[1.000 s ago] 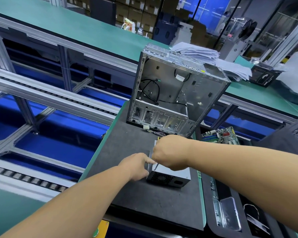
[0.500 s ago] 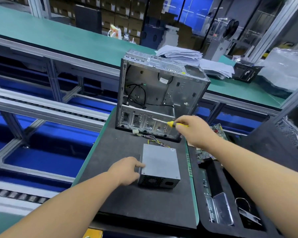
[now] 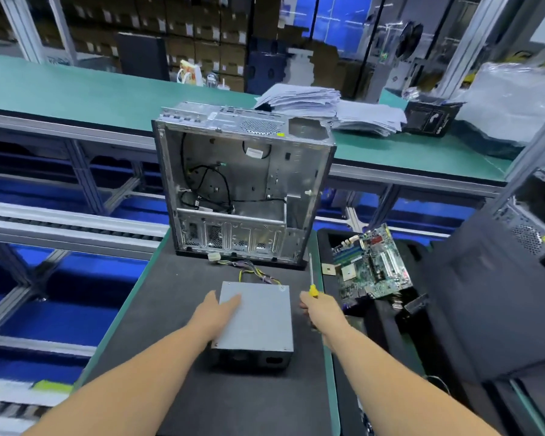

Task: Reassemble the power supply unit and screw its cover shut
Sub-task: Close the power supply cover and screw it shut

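Observation:
The grey power supply unit [image 3: 258, 316] lies flat on the black mat [image 3: 177, 309], its cover on top and its cable bundle [image 3: 258, 272] trailing toward the far side. My left hand [image 3: 216, 313] rests flat on the cover's left edge with the fingers straight. My right hand [image 3: 320, 308] sits just right of the unit and grips a yellow-handled screwdriver [image 3: 311, 278], whose shaft points away from me. A screw head shows at the cover's far right corner.
An open, empty computer case [image 3: 243, 184] stands upright behind the unit. A motherboard [image 3: 372, 265] lies in a black tray on the right. Paper stacks [image 3: 328, 108] sit on the green bench beyond. A conveyor frame with open gaps runs along the left.
My right hand has come back from near the case to the unit's right side with the screwdriver. My left hand slid from the unit's side onto its cover.

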